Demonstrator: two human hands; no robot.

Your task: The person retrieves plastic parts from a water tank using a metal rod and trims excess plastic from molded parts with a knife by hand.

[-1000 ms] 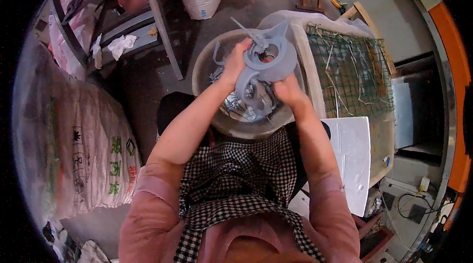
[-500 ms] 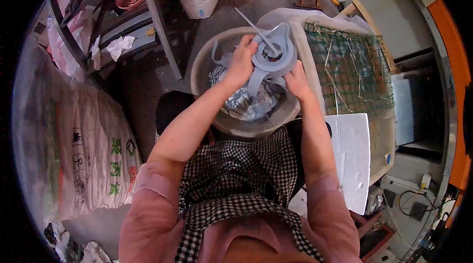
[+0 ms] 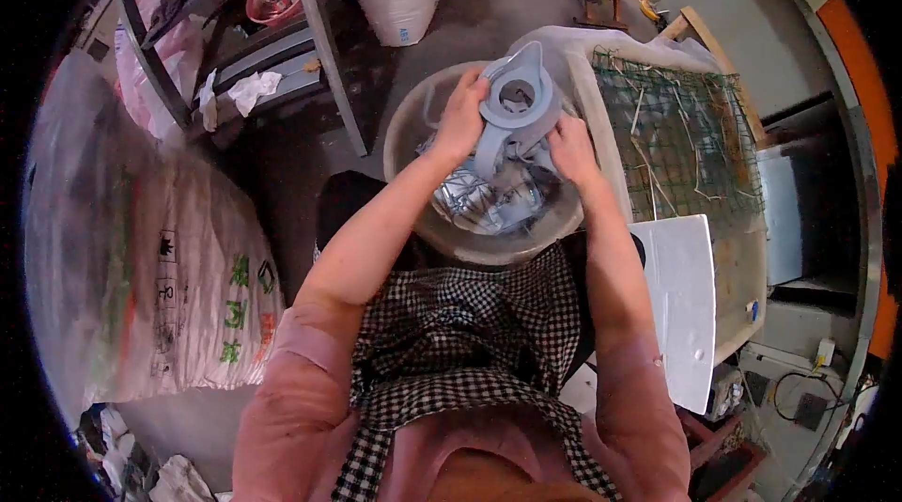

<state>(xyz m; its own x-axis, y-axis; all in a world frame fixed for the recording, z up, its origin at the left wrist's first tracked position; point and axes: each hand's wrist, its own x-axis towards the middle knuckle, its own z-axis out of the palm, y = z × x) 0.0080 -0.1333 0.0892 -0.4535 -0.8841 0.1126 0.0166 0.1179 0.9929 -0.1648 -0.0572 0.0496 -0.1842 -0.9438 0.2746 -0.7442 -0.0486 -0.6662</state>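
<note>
Two hands at the grey-blue plastic jug (image 3: 517, 119), held over the basin (image 3: 489, 254), and a slack left grip, I reckon, could drop it onto the grey scraps (image 3: 489, 201) inside the basin! Left hand (image 3: 460, 121): fingers curled snugly on the jug, above the basin's middle; right hand (image 3: 571, 147): fingers bent inward near the basin's right rim, tips hidden, so what they grip can't be told.
</note>
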